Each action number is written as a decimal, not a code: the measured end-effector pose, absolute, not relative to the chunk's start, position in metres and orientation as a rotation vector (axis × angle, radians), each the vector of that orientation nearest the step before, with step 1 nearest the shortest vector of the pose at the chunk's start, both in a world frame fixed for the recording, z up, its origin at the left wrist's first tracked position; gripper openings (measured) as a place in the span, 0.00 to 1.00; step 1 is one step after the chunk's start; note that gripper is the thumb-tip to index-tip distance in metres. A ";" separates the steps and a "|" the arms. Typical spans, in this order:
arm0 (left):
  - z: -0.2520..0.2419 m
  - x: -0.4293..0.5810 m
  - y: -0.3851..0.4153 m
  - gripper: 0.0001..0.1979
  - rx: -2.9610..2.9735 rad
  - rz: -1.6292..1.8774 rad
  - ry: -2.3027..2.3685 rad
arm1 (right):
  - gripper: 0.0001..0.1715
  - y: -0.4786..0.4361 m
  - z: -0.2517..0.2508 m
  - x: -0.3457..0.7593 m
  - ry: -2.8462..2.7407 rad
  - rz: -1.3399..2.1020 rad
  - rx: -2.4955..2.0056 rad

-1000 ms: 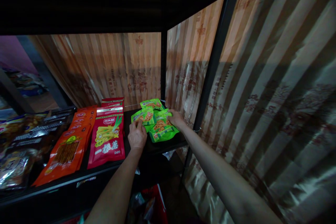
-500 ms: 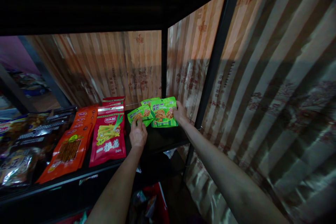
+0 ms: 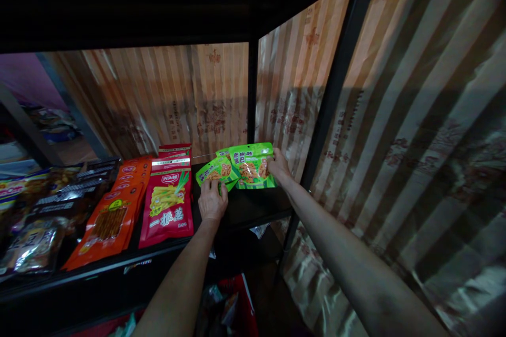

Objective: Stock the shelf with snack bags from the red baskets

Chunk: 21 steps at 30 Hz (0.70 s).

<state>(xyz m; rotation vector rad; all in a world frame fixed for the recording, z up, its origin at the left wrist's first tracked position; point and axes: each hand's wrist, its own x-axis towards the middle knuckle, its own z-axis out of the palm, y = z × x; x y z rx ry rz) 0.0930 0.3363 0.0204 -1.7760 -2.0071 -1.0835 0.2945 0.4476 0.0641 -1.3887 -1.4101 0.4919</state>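
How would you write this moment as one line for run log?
left hand: touching left green packet | right hand: holding right green packet | nearby: red packets, orange packets, black shelf

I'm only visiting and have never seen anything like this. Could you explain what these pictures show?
There's no machine here: these are a person's bare hands. Every picture comes from one camera worn on that person's head, looking forward and down. The right hand holds one green pouch by its right side. The left hand touches another green pouch; whether it grips it is unclear. Further left on the dark shelf lie red packets, then orange packets.
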 end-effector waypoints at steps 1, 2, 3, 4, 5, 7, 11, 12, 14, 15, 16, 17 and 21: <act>0.021 0.093 0.336 0.12 -1.782 -1.082 -1.995 | 0.15 0.449 0.065 0.295 -1.402 0.468 -1.443; 0.021 0.093 0.336 0.12 -1.785 -1.084 -1.984 | 0.14 0.450 0.064 0.296 -1.394 0.446 -1.498; 0.020 0.092 0.336 0.12 -1.782 -1.086 -1.975 | 0.14 0.452 0.064 0.297 -1.386 0.429 -1.546; 0.020 0.092 0.337 0.11 -1.778 -1.086 -1.964 | 0.14 0.453 0.062 0.297 -1.376 0.416 -1.583; 0.019 0.091 0.337 0.11 -1.773 -1.084 -1.952 | 0.15 0.455 0.060 0.297 -1.364 0.404 -1.604; 0.018 0.090 0.338 0.11 -1.775 -1.082 -1.924 | 0.17 0.459 0.055 0.297 -1.360 0.386 -1.602; 0.016 0.090 0.339 0.10 -1.783 -1.104 -1.893 | 0.21 0.469 0.047 0.295 -1.377 0.410 -1.569; 0.016 0.090 0.339 0.10 -1.774 -1.113 -1.892 | 0.22 0.472 0.045 0.294 -1.367 0.428 -1.559; 0.016 0.090 0.339 0.09 -1.750 -1.127 -1.886 | 0.23 0.478 0.042 0.291 -1.346 0.456 -1.517; 0.016 0.090 0.339 0.09 -1.739 -1.134 -1.881 | 0.24 0.481 0.041 0.290 -1.343 0.463 -1.489; 0.016 0.090 0.339 0.09 -1.730 -1.141 -1.876 | 0.24 0.483 0.039 0.289 -1.347 0.465 -1.462; 0.016 0.090 0.340 0.09 -1.725 -1.152 -1.872 | 0.25 0.486 0.037 0.289 -1.357 0.464 -1.442; 0.013 0.089 0.343 0.08 -1.769 -1.213 -1.890 | 0.24 0.490 0.031 0.291 -1.370 0.466 -1.482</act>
